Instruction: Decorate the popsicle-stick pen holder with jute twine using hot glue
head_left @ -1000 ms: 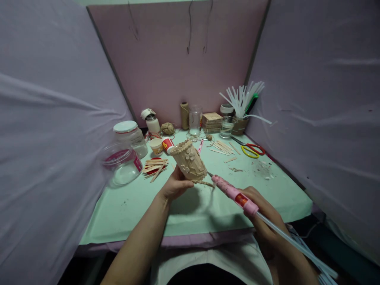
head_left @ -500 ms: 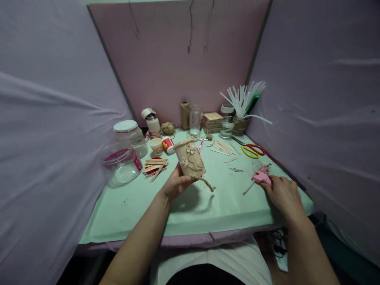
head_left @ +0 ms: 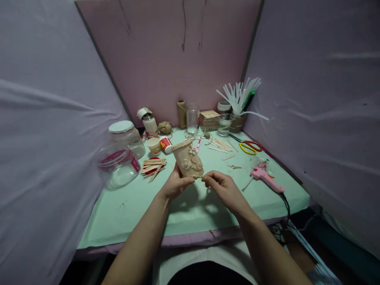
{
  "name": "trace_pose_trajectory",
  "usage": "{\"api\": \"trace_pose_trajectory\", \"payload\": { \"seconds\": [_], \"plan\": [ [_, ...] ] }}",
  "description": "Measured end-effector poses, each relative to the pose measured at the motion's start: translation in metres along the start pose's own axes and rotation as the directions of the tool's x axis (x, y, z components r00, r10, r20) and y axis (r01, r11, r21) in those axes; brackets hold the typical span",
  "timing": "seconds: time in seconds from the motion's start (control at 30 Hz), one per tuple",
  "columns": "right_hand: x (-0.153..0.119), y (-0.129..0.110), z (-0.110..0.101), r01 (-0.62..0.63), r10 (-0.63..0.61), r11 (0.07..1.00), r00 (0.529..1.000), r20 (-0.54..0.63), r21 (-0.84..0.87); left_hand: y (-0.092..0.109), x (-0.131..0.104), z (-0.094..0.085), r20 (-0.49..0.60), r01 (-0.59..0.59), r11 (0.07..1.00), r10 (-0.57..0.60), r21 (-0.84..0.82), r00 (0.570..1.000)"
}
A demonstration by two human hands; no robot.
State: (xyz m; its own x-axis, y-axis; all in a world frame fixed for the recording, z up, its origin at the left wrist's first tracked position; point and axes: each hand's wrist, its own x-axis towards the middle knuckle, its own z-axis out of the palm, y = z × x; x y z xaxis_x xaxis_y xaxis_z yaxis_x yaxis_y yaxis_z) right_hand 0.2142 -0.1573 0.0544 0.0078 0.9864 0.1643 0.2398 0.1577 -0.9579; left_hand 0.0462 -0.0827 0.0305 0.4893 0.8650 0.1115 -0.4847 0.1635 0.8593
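Note:
My left hand (head_left: 175, 184) holds a beige cup (head_left: 187, 160) above the table, tilted, with its wide rim up. Small flower shapes decorate its side, and braided cord runs around its rim and lower edge. At the cup's bottom right, my right hand (head_left: 219, 186) pinches the braided cord (head_left: 199, 177); the cord's loose end is mostly hidden by the fingers. A pink glue gun (head_left: 265, 178) lies on the table to the right, its nozzle beside a thin stick.
Clear jars (head_left: 127, 138), a plastic tub (head_left: 120, 166) and wooden sticks (head_left: 152, 168) stand or lie left. Behind are twine (head_left: 165, 127), a glass (head_left: 225, 126) and square wooden pieces (head_left: 209, 120). Scissors (head_left: 247, 147) lie right; the glue gun's cord (head_left: 287, 204) hangs over the front edge.
My right hand has let go of the glue gun and moved left to the cord at the cup's base. The glue gun now rests on the table. My left hand still holds the cup.

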Motion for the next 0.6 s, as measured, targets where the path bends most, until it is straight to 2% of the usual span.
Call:
{"api": "trace_pose_trajectory", "payload": {
  "seconds": [0.07,0.17,0.27,0.37,0.47,0.6],
  "plan": [
    [0.000,0.000,-0.002,0.006,-0.005,1.000,0.998,-0.061,0.009,-0.001,0.001,0.001,0.001,0.006,1.000,-0.006,0.019,1.000],
    [-0.002,-0.006,-0.007,0.074,-0.080,0.996,0.983,-0.162,-0.045,-0.002,0.001,0.001,0.009,0.020,0.999,-0.021,0.037,1.000],
    [-0.002,-0.010,-0.008,0.114,-0.134,0.988,0.970,-0.204,-0.105,-0.003,0.001,0.001,0.015,0.028,0.999,-0.029,0.033,0.999],
    [-0.001,-0.010,-0.007,0.095,-0.121,0.989,0.960,-0.251,-0.114,-0.004,0.001,0.001,0.008,0.041,0.999,-0.041,0.026,0.999],
    [0.000,-0.007,-0.007,0.061,-0.083,0.994,0.960,-0.266,-0.089,-0.005,0.001,0.001,0.009,0.050,0.999,-0.050,0.005,0.999],
    [0.000,-0.005,-0.009,0.049,-0.066,0.996,0.971,-0.229,-0.079,-0.006,0.001,0.001,0.034,0.050,0.999,-0.049,-0.020,0.998]
  ]
}}
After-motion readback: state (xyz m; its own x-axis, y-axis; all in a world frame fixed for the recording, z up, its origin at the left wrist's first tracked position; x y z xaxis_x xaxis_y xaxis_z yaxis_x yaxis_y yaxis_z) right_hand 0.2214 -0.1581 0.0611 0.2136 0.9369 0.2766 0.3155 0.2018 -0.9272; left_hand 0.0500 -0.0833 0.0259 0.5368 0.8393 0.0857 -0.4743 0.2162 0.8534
